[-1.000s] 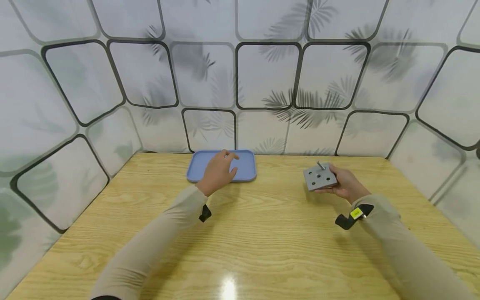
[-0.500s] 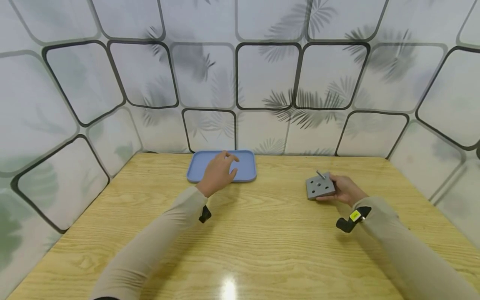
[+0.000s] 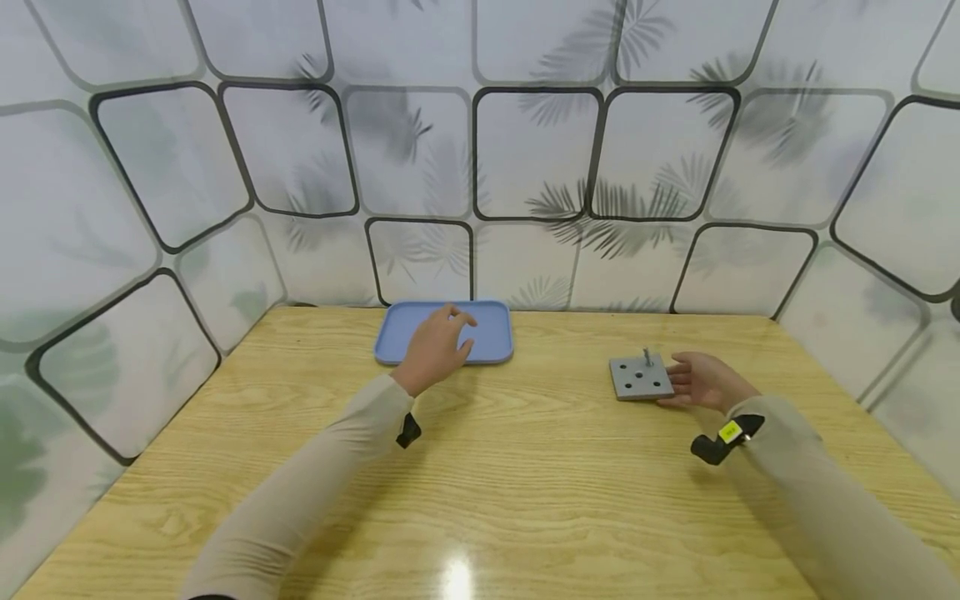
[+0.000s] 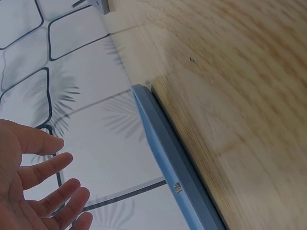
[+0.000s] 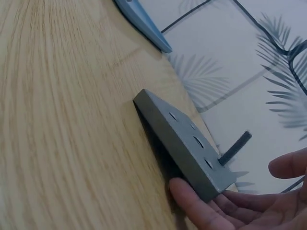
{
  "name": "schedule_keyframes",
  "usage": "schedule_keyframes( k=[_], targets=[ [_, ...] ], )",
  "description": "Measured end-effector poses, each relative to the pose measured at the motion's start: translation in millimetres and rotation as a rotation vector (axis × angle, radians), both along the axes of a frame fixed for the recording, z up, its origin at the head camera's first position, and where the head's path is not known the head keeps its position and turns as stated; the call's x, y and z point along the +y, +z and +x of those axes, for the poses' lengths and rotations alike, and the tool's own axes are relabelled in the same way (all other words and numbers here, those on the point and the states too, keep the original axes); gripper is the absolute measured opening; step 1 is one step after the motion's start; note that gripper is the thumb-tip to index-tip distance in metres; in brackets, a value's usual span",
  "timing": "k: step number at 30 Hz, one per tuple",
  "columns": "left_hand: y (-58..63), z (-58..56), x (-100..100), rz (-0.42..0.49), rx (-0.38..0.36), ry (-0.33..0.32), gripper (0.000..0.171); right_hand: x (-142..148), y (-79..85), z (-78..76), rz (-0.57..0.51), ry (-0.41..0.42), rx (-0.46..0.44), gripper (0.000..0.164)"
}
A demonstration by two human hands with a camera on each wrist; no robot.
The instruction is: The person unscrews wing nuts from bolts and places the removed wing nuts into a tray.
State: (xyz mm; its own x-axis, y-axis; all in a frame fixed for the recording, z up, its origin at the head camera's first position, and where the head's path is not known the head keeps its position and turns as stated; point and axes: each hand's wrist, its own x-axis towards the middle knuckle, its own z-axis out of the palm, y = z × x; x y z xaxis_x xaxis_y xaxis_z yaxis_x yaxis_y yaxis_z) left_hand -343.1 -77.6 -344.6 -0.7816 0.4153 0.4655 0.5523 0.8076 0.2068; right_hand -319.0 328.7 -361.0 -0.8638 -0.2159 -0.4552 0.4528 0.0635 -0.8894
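Observation:
In the head view a grey square plate point(image 3: 640, 385) with several round holes is at the right of the wooden table. A threaded bolt point(image 5: 236, 147) stands up from its far right corner. My right hand point(image 3: 705, 382) is at the plate's right edge, palm up, thumb lifted away. In the right wrist view the fingertips reach under that edge, and a dark shadow shows beneath the plate point(image 5: 180, 139). My left hand point(image 3: 435, 346) hovers over the blue tray point(image 3: 491, 337), fingers loosely bent and holding nothing; in the left wrist view it appears beside the tray's rim point(image 4: 165, 143).
The table point(image 3: 480, 467) ends at the back against a wall covering point(image 3: 536, 154) with dark rounded outlines and leaf prints. Similar covering closes off both sides. The tray lies at the back edge, left of the plate.
My right hand has brought the plate down and nearer, turning it level with the table. The thumb has come off it and the hand has slid to the right. The left hand stays still.

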Motion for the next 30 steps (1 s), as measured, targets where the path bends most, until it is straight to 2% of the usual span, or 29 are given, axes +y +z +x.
schedule_keyframes(
  k=[6, 13, 24, 27, 30],
  targets=[
    [-1.5, 0.5, -2, -0.008, 0.010, 0.000, 0.025, 7, 0.7, 2.2, 0.027, -0.004, -0.019, 0.064],
    [-2.6, 0.4, -4, -0.004, 0.012, -0.007, 0.025, 15, 6.0, 4.7, 0.177, 0.098, 0.032, 0.066],
    [-3.3, -0.6, -4, -0.015, 0.001, 0.002, 0.025, 18, 11.1, 9.0, 0.189, 0.113, 0.064, 0.063],
    [-3.5, 1.6, -4, -0.020, 0.002, 0.002, 0.026, 16, 12.3, 10.7, 0.263, 0.128, 0.111, 0.064],
    [-3.9, 5.4, -2, -0.042, 0.005, 0.002, 0.028, 8, 15.7, 14.7, 0.402, 0.148, 0.186, 0.065]
  ],
)
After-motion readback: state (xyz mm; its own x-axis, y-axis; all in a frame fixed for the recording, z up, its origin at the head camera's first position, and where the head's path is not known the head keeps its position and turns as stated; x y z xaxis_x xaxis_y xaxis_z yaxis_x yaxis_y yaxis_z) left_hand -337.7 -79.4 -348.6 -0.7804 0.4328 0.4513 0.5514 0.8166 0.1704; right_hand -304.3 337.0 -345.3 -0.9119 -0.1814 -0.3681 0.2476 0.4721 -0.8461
